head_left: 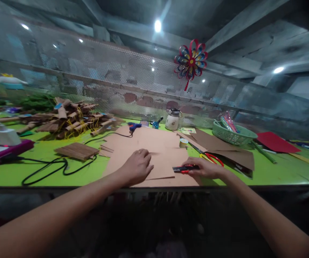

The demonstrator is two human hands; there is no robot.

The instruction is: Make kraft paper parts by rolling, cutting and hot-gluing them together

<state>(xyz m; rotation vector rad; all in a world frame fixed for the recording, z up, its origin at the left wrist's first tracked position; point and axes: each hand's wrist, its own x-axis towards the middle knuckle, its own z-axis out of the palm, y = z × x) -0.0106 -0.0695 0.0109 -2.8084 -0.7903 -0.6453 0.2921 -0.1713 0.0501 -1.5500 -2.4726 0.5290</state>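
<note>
RIGHT HAND: fingers closed around utility knife, nose pointing left | LEFT HAND: fingers loosely extended, palm down on kraft paper | LOCATION: worktop front edge, centre | RISK: loose, overlapping paper may slip, turning knife toward left fingers

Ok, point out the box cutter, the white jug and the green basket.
Box cutter (183,168): head view, on its black and red body.
White jug (172,122): head view, on the pale body below the lid.
Green basket (233,137): head view, on its near side wall.
</note>
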